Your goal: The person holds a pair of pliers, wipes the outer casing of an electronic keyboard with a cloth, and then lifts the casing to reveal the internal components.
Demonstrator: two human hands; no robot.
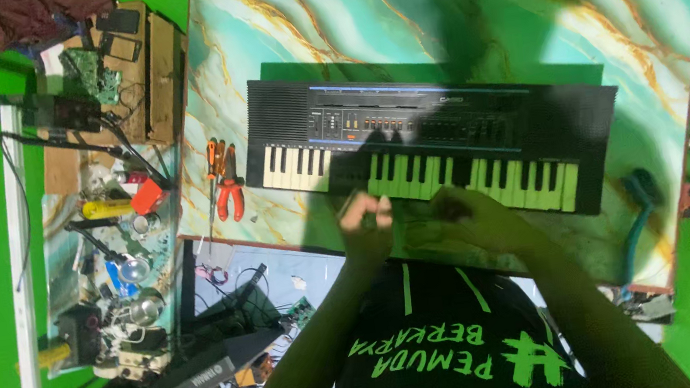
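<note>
Seen from above: a person is leaning over a small electronic keyboard [431,144] lying across a marble-patterned tabletop [446,15].

Nearest the person, both hands are hovering just in front of the keyboard's white keys, close to the near edge of the tabletop. The left hand [366,220] is curling its fingers [371,208] into a loose fist; whether they are pinching something small cannot be told. The right hand [464,219] is lying in shadow, its fingers bent inward and narrow, and what they may be holding is hidden.

Risks, as judged from this position: the hands are working in their own shadow, so a small part could slip from the fingers and drop off the near edge of the tabletop. A forearm pressing down could also strike the keys.

The keyboard itself is sitting roughly at the middle of the tabletop. Its case is black and looks closed and whole, with a speaker grille at the left end, a strip of buttons and sliders behind the keys, and the keys lying level, none visibly missing.

Just left of the keyboard, orange-handled pliers [227,184] and a screwdriver [213,179] are lying on the tabletop. Off its right end a teal brush [640,206] is resting near the tabletop's edge. Farther left, a cluttered side bench [105,206] is carrying tools and circuit boards.
</note>
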